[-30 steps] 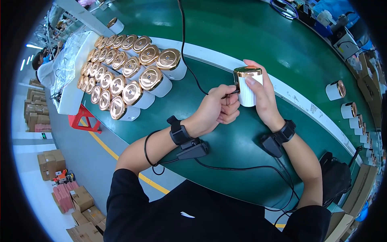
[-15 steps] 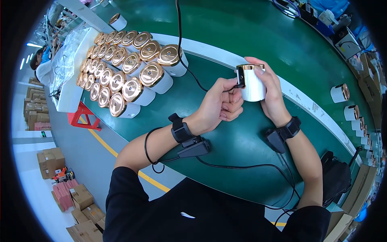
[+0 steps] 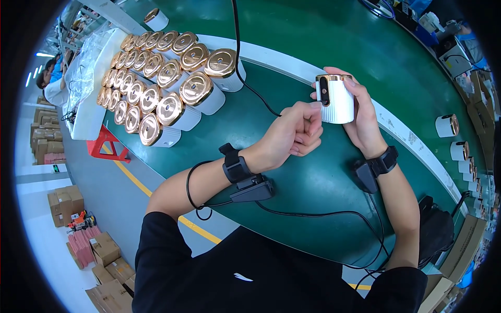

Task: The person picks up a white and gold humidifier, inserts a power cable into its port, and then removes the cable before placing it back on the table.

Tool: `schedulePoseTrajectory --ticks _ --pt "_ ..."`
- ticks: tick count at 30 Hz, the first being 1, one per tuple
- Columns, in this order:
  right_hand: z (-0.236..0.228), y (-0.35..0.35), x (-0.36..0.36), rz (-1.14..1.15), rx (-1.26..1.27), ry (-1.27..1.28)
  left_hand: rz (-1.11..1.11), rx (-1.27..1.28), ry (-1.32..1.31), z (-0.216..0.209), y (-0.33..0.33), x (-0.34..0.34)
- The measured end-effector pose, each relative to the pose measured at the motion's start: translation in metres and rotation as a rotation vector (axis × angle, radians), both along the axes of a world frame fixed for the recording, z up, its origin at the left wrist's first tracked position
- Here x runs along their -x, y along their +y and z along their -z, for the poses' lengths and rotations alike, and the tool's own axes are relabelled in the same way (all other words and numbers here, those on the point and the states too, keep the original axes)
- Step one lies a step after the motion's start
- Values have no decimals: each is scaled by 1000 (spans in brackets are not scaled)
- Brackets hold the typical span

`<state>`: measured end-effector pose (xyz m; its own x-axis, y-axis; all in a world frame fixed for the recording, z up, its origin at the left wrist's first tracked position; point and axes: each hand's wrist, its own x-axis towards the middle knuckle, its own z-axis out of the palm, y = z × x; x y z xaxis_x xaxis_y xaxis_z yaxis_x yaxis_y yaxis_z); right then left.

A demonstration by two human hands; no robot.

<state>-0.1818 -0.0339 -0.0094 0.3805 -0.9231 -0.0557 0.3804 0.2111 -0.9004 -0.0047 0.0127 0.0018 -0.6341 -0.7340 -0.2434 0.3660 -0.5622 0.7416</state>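
Observation:
A white, ribbed cylindrical device with a gold top band and a dark oval panel on its side is held upright in my right hand, whose fingers wrap its back and right side. My left hand is closed in a pinch at the device's left side, fingers curled. A black cable hangs from above and runs into that pinch, its end by the lower part of the dark panel. Whether the cable's end sits in the device is hidden by my thumb and fingers. Both wrists wear black straps with small boxes.
Rows of similar gold-topped devices stand at the left of the green table. A white rail curves behind my hands, with a green belt beyond it. More devices line the far right. Loose cables cross the near tabletop.
Both hands and the device have shifted slightly right. The device has turned so its dark panel shows more fully. My left hand still pinches at the cable's end.

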Motion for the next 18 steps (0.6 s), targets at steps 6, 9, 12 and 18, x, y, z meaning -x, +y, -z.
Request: schedulePoseTrajectory --ticks 6,9,12,18 --pt "2 0 0 19 48 41 -17 7 -16 2 0 0" --pt "5 3 0 40 99 94 -22 -8 -14 3 0 0" --pt "2 6 -3 82 106 103 -33 -35 -13 3 -1 0" --pt "9 4 0 113 186 158 -74 -72 -11 4 -1 1"
